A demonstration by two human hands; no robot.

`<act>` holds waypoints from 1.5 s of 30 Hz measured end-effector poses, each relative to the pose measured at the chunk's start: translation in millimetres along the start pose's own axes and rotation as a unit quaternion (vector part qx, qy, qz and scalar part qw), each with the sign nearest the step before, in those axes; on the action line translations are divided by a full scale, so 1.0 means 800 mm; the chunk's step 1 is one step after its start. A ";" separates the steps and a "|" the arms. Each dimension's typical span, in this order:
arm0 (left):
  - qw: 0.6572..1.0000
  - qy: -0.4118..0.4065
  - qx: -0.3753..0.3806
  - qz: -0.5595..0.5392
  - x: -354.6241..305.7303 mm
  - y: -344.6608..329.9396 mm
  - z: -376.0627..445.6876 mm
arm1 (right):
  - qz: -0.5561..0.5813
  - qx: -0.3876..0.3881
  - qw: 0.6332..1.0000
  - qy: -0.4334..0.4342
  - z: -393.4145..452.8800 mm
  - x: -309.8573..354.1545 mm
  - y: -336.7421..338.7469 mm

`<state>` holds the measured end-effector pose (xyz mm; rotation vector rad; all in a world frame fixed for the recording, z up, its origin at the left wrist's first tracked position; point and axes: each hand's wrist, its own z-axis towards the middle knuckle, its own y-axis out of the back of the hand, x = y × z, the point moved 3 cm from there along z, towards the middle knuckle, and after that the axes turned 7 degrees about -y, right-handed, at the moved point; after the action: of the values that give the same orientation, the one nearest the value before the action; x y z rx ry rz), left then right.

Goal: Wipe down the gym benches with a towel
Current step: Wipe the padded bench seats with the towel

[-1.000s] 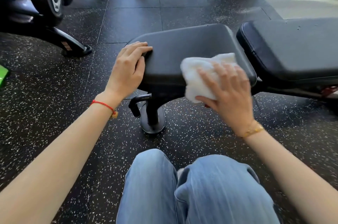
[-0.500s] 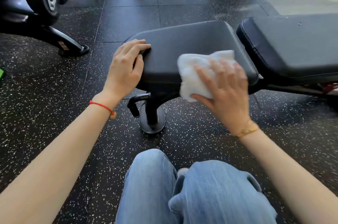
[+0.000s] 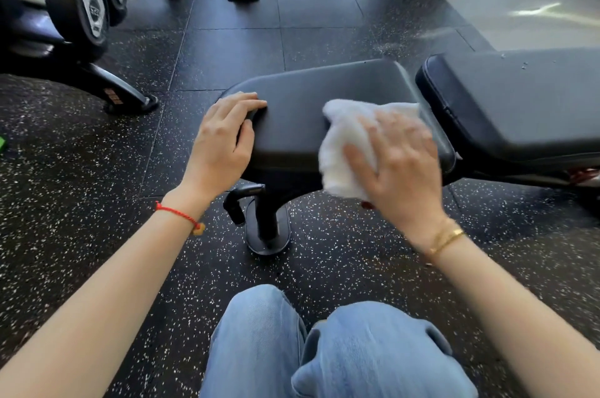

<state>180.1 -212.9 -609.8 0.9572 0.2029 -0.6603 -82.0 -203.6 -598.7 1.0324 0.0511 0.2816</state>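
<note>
White towel (image 3: pixel 344 144) is pressed flat on seat pad (image 3: pixel 302 112) near edge by spread right hand (image 3: pixel 396 164), barely shifted since earlier. Left hand (image 3: pixel 224 141) stays draped over pad's end, fingers relaxed. Right fingers are motion-blurred; back pad (image 3: pixel 519 99) is cut off.

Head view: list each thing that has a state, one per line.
Towel: bunched, pressed on the seat pad's near edge.
Right hand: fingers spread flat over the towel.
Left hand: resting on the seat pad's left end, holding nothing.
Seat pad: level, being wiped.
Back pad: bare, untouched.
Dumbbells: racked.
</note>
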 end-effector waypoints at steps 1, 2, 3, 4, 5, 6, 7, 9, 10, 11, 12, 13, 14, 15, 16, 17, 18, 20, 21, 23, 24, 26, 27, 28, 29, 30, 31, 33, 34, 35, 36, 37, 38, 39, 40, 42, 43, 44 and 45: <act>1.000 0.007 -0.001 -0.001 0.000 0.000 0.001 | -0.009 0.025 0.999 -0.040 0.018 -0.016 0.001; 1.000 0.020 -0.001 -0.001 -0.001 -0.001 0.003 | -0.009 0.064 0.995 -0.072 0.041 -0.024 -0.003; 0.999 0.037 -0.001 -0.002 -0.003 -0.001 0.006 | -0.003 0.105 0.990 -0.091 0.067 -0.026 -0.011; 0.998 0.056 0.000 -0.001 -0.005 -0.003 0.010 | -0.001 0.142 0.986 -0.091 0.093 -0.021 -0.023; 0.997 0.073 0.003 0.004 -0.008 -0.004 0.014 | -0.004 0.175 0.982 -0.072 0.115 -0.008 -0.036; 0.996 0.087 0.006 0.015 -0.010 -0.006 0.016 | -0.001 0.203 0.978 -0.048 0.131 0.009 -0.049; 0.995 0.095 0.008 0.029 -0.012 -0.007 0.018 | 0.009 0.224 0.974 -0.027 0.140 0.026 -0.059; 0.994 0.097 0.008 0.056 -0.015 -0.009 0.017 | 0.034 0.249 0.968 0.009 0.138 0.046 -0.062; 0.993 0.095 0.006 0.067 -0.015 -0.009 0.015 | 0.042 0.248 0.967 0.026 0.128 0.044 -0.056; 0.993 0.092 0.003 0.075 -0.015 -0.010 0.013 | 0.047 0.237 0.969 0.044 0.115 0.037 -0.048; 0.993 0.090 0.000 0.081 -0.015 -0.010 0.012 | 0.052 0.222 0.972 0.057 0.102 0.024 -0.041; 0.993 0.087 -0.002 0.085 -0.015 -0.011 0.011 | 0.054 0.209 0.975 0.059 0.095 0.007 -0.035; 0.992 0.085 -0.005 0.088 -0.015 -0.012 0.010 | 0.048 0.198 0.978 0.050 0.095 -0.013 -0.034; 0.992 0.082 -0.007 0.094 -0.016 -0.012 0.010 | 0.034 0.187 0.981 0.032 0.103 -0.032 -0.038; 0.992 0.081 -0.008 0.101 -0.017 -0.013 0.010 | 0.019 0.179 0.984 0.008 0.116 -0.045 -0.044; 0.991 0.078 -0.008 0.109 -0.018 -0.013 0.010 | 0.007 0.177 0.984 -0.019 0.135 -0.051 -0.051; 0.991 0.077 -0.008 0.114 -0.018 -0.014 0.011 | -0.003 0.180 0.983 -0.034 0.154 -0.050 -0.059; 0.991 0.075 -0.007 0.113 -0.018 -0.014 0.011 | -0.003 0.194 0.981 -0.024 0.183 -0.024 -0.075; 0.991 0.075 -0.005 0.110 -0.017 -0.013 0.011 | 0.004 0.202 0.979 -0.001 0.188 -0.006 -0.082; 0.992 0.076 -0.005 0.105 -0.017 -0.012 0.011 | 0.021 0.211 0.976 0.051 0.178 0.027 -0.086; 0.992 0.075 -0.004 0.101 -0.017 -0.011 0.011 | 0.035 0.213 0.974 0.072 0.163 0.037 -0.080; 0.993 0.073 0.000 0.089 -0.016 -0.009 0.010 | 0.066 0.213 0.968 0.112 0.123 0.040 -0.056; 0.994 0.071 0.005 0.079 -0.014 -0.008 0.008 | 0.074 0.206 0.967 0.133 0.101 0.035 -0.042; 0.996 0.065 0.011 0.067 -0.012 -0.007 0.007 | 0.072 0.193 0.967 0.150 0.080 0.025 -0.026; 0.997 0.054 0.017 0.053 -0.009 -0.005 0.005 | 0.063 0.175 0.969 0.160 0.061 0.013 -0.013; 0.998 0.041 0.023 0.038 -0.006 -0.003 0.004 | 0.049 0.150 0.974 0.163 0.045 -0.002 -0.002; 0.999 0.029 0.026 0.021 -0.005 0.000 0.001 | 0.035 0.122 0.979 0.161 0.032 -0.016 0.005; 1.000 0.008 0.028 -0.008 -0.002 0.006 -0.001 | 0.007 0.073 0.986 0.150 0.018 -0.029 0.009; 0.999 0.003 0.026 -0.018 -0.001 0.009 -0.001 | -0.006 0.054 0.988 0.146 0.014 -0.024 0.008; 0.999 0.001 0.025 -0.024 0.000 0.010 -0.001 | -0.017 0.035 0.988 0.148 0.011 -0.012 0.003; 0.999 0.000 0.025 -0.027 0.000 0.011 -0.001 | -0.025 0.016 0.986 0.162 0.009 0.007 -0.003; 0.999 0.000 0.025 -0.028 -0.001 0.011 0.000 | -0.032 -0.005 0.983 0.183 0.006 0.031 -0.011; 0.999 0.002 0.026 -0.027 -0.001 0.010 0.000 | -0.042 -0.026 0.978 0.202 0.005 0.055 -0.019; 0.999 0.006 0.027 -0.026 0.000 0.008 0.000 | -0.049 -0.047 0.975 0.212 0.004 0.077 -0.026; 0.999 0.010 0.027 -0.025 0.000 0.007 0.001 | -0.052 -0.063 0.974 0.212 0.003 0.091 -0.030; 0.999 0.011 0.027 -0.016 0.000 0.006 0.000 | -0.048 -0.082 0.972 0.214 -0.001 0.092 -0.033; 1.000 0.009 0.027 -0.011 0.001 0.006 0.000 | -0.044 -0.092 0.971 0.216 -0.006 0.079 -0.031; 1.000 0.007 0.028 -0.009 0.001 0.006 -0.001 | -0.042 -0.103 0.972 0.209 -0.011 0.060 -0.027; 1.000 0.006 0.028 -0.008 0.001 0.007 -0.001 | -0.044 -0.110 0.974 0.193 -0.017 0.035 -0.023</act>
<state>184.2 -210.3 -607.0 1.0142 0.2030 -0.6776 -53.9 -193.6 -618.7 0.7411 0.4071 0.3954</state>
